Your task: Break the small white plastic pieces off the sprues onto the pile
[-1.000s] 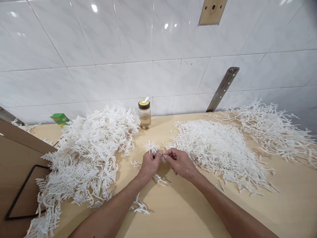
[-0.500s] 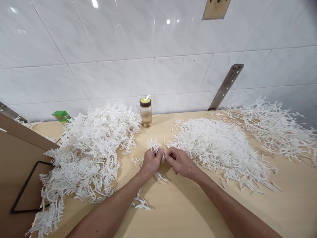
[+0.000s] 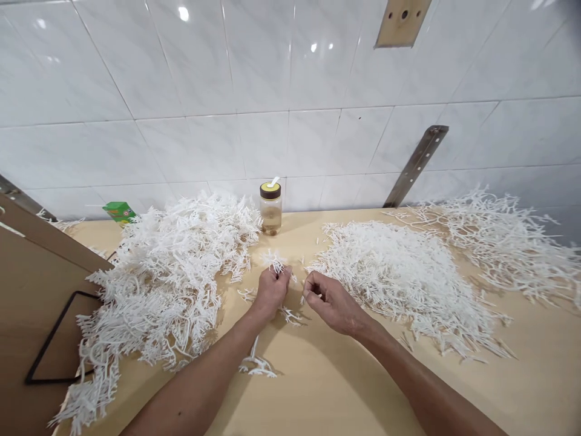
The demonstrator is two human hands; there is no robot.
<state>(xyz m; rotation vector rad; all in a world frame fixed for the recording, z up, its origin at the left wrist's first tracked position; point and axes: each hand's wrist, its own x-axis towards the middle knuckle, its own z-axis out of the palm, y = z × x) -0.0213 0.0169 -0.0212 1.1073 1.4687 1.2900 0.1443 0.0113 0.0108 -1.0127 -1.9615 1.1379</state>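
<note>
My left hand (image 3: 270, 293) is closed on a white branched plastic sprig (image 3: 273, 260), whose thin forked tips stick out above the fingers. Its lower part hides inside the grip. To the right, with a small gap between, my right hand (image 3: 332, 304) has thumb and fingertips pinched together. A tiny pale bit may show under those fingertips, too small to name. Loose white sprigs (image 3: 258, 366) lie on the table below my left wrist. A large heap of branched white pieces (image 3: 181, 260) is at the left, and a heap of short white pieces (image 3: 394, 266) at the right.
A lidded jar (image 3: 271, 209) with liquid stands by the tiled wall. Behind the left heap is a green box (image 3: 118, 211). A brown board (image 3: 40, 303) borders the left side. Long white stems (image 3: 508, 242) lie far right, near a metal bracket (image 3: 415, 166).
My hands have moved apart: the left one shifted slightly left with the sprig, while the right one stays pinched. The whole view has shifted a little.
</note>
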